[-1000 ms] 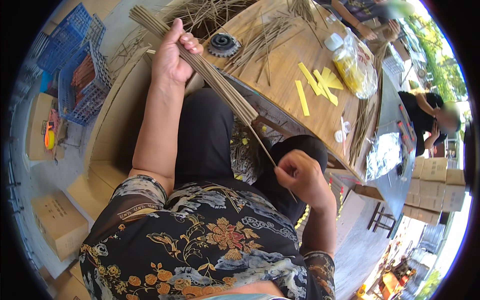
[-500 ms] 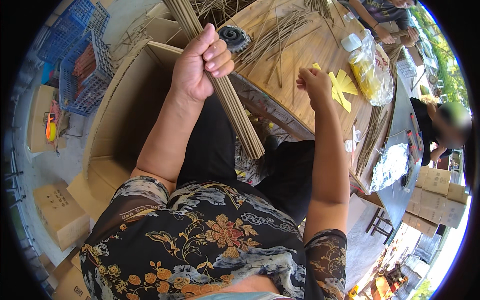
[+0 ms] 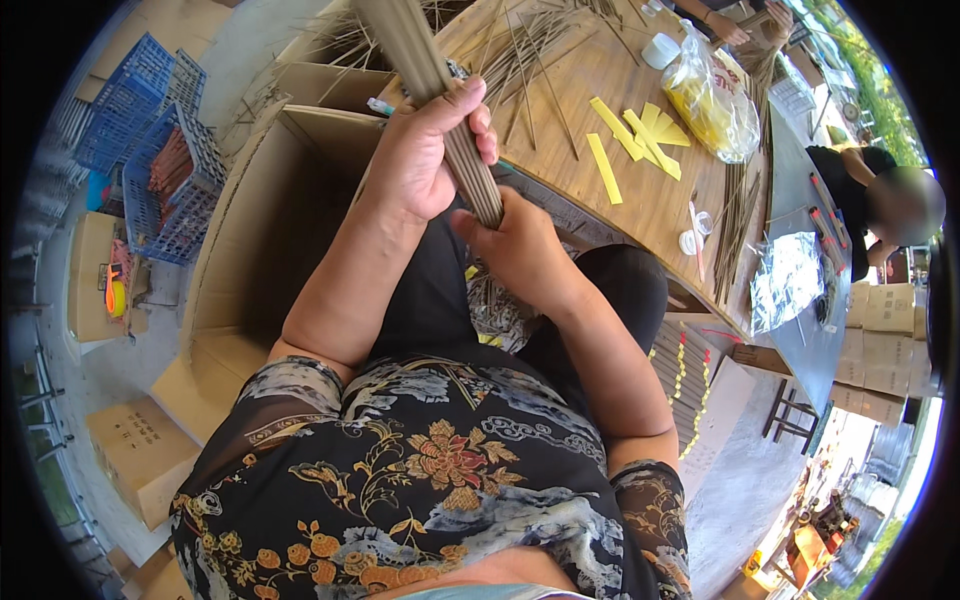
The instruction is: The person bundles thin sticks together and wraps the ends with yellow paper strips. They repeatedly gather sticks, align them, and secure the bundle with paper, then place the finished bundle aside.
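My left hand (image 3: 425, 155) is wrapped around a bundle of thin brown incense sticks (image 3: 412, 50), held tilted above my lap with its upper end running out of view. My right hand (image 3: 525, 250) closes around the lower end of the same bundle, its thumb along the front and the stick ends hidden in the palm. Several yellow paper strips (image 3: 660, 128) lie fanned on the wooden table (image 3: 540, 190) to the right, and one strip (image 3: 604, 168) lies apart, closer to me. Loose incense sticks (image 3: 545, 55) are scattered on the table's far side.
An open cardboard box (image 3: 240, 215) stands at my left, with blue plastic crates (image 3: 165, 190) beyond it. A clear bag with yellow contents (image 3: 710, 105) and a white cup (image 3: 660, 50) sit on the table. People work at the far right. Banded stick bundles (image 3: 685, 390) lie below the table.
My right hand has left the yellow strips and come left onto the bundle's lower end. One strip now lies separate. The bundle has shifted upward in my left hand's grip and stands steeper.
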Action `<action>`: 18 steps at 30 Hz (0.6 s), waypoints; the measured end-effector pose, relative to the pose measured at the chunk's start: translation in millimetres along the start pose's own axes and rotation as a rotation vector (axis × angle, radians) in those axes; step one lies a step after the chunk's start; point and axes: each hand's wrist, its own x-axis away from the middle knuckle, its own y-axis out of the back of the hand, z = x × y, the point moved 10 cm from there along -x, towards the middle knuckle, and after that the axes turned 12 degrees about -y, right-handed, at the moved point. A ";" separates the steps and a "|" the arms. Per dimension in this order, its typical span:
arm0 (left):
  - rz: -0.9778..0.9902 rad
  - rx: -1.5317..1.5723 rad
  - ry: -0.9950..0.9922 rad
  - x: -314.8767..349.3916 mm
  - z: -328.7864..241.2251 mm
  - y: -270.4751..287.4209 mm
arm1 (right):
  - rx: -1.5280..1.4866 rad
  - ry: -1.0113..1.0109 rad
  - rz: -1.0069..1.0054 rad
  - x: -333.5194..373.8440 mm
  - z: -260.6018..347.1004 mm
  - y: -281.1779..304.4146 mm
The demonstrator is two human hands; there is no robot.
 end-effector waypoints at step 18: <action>0.033 0.018 -0.075 29.7 3.1 -24.8 | 0.160 0.120 -0.309 45.4 3.5 18.4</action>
